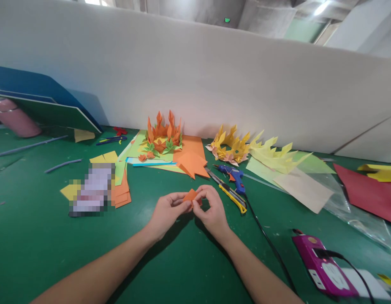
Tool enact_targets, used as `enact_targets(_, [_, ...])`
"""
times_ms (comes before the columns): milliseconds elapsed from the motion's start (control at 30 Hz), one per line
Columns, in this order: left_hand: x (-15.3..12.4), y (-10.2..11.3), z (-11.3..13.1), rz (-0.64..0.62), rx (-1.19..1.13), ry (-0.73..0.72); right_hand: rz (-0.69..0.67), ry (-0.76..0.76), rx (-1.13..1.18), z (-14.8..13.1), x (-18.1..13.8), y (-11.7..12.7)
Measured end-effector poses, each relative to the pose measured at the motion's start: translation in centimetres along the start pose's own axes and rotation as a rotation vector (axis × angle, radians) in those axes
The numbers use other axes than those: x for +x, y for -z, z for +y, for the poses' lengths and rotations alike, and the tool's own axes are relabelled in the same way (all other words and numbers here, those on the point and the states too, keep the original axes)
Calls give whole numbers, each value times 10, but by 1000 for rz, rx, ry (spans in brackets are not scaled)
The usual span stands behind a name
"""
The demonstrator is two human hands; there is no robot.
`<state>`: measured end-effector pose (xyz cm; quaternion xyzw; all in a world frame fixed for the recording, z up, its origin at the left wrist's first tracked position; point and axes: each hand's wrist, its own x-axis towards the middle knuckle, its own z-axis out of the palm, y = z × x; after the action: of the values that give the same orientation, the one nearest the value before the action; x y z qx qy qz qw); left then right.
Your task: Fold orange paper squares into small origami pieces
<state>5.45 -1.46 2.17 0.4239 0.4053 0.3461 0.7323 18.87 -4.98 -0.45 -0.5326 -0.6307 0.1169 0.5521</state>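
A small piece of folded orange paper (190,195) is pinched between my two hands, above the middle of the green table. My left hand (170,210) grips it from the left with thumb and fingers. From the right, my right hand (212,210) pinches its other edge, thumb against forefinger. Fingers cover much of the paper, so its full shape is hidden. Just right of my right hand lie a yellow utility knife (232,198) and a blue glue gun (235,177). Behind the hands an orange folded-paper crown (164,134) stands on coloured sheets.
A yellow paper crown (230,145) and a pale yellow spiky strip (278,154) stand at the back right. Orange paper squares (122,194) lie beside a blurred phone (93,190) on the left. A magenta power strip (324,266) with a black cord (271,245) sits front right.
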Motion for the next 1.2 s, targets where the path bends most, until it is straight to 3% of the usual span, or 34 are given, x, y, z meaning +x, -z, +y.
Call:
enact_targets(200, [1, 1, 1, 27, 12, -7, -31, -166, 206, 8, -4, -6])
enact_targets(433, [2, 3, 2, 66, 86, -31, -36, -192, 332, 7, -4, -8])
enact_targets(667, [3, 3, 2, 110, 178, -92, -57, -309, 463, 6, -4, -8])
enact_targets(833, [6, 6, 1, 75, 258, -199, -88, -392, 514, 3, -2, -4])
enact_targets(967, [9, 11, -1, 85, 297, -302, -171, -401, 540, -2, 1, 2])
enact_targets(1067, [11, 13, -3, 110, 203, -293, -195, -375, 557, -3, 1, 4])
enact_targets(1200, [10, 12, -2, 37, 160, -256, -195, -344, 604, -1, 0, 4])
